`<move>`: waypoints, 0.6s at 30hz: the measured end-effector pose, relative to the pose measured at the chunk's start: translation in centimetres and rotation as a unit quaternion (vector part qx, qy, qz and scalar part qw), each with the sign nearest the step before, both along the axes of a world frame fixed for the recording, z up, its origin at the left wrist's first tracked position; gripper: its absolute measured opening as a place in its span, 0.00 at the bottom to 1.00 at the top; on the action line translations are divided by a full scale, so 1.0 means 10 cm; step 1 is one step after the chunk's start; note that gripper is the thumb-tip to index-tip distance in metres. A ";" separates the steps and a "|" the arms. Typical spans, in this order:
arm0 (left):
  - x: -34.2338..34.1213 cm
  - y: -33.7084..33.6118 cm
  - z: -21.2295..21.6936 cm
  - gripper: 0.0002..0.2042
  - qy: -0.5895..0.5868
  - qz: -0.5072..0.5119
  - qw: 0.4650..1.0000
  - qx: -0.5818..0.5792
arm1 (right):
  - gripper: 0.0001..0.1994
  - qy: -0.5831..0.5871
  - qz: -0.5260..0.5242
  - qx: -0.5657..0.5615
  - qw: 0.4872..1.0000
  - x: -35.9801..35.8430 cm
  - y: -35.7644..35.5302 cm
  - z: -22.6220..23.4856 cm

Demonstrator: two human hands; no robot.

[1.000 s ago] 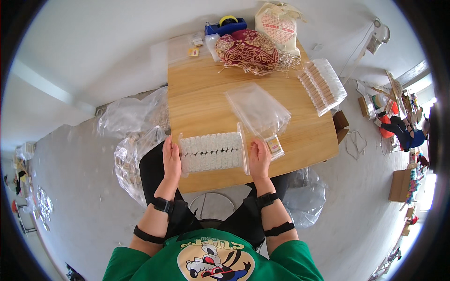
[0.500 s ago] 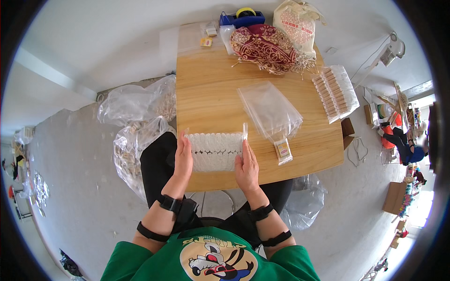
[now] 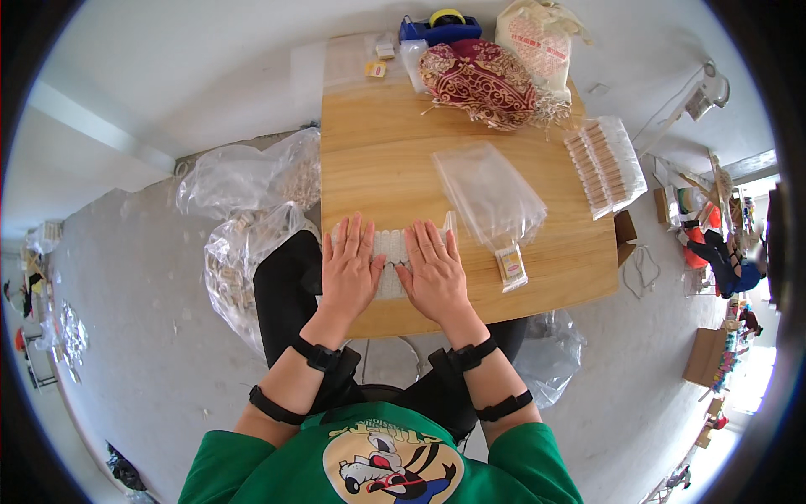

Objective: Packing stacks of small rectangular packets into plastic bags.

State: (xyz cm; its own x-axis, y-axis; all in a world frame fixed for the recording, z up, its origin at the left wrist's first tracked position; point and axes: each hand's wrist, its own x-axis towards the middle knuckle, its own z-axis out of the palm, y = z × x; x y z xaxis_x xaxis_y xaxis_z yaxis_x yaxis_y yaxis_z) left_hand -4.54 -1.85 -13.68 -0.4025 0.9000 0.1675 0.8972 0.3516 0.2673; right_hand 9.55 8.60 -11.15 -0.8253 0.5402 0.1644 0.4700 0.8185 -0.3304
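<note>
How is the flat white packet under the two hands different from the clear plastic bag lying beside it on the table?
The white packet looks opaque, filled with rows of small pieces, and both the left hand and right hand press flat on it. The clear plastic bag is see-through, larger, slack, and untouched. Both lie flat on the wooden table.

Worktop is showing pale wood, smooth, satin sheen with visible grain. Hands are lying flat on a white tray, probably thin moulded plastic, matt; view is too small to confirm. Clear bag is looking like thin glossy film, slightly wrinkled. Ribbed clear pack is catching light like shiny plastic. Red and gold pouch is reading as patterned cloth, soft and matt. Floor bags are glinting as crinkled clear plastic. Floor is appearing as grey, rough, matt concrete.
</note>
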 end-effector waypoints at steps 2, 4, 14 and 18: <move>-0.02 -0.02 -0.01 0.25 -0.040 -0.009 0.999 0.018 | 0.24 0.052 -0.005 -0.059 0.997 0.10 0.04 -0.14; -0.15 -0.20 -0.18 0.24 -0.101 0.009 0.992 0.071 | 0.24 0.106 -0.001 -0.118 0.987 0.22 0.14 -0.20; -0.08 -0.78 0.03 0.18 -0.081 0.023 0.995 0.046 | 0.23 -0.015 -0.054 -0.031 0.998 0.85 -0.02 -0.12; -0.01 -0.90 0.06 0.17 -0.075 0.007 0.996 0.051 | 0.23 -0.020 -0.047 -0.021 0.998 1.00 -0.12 -0.11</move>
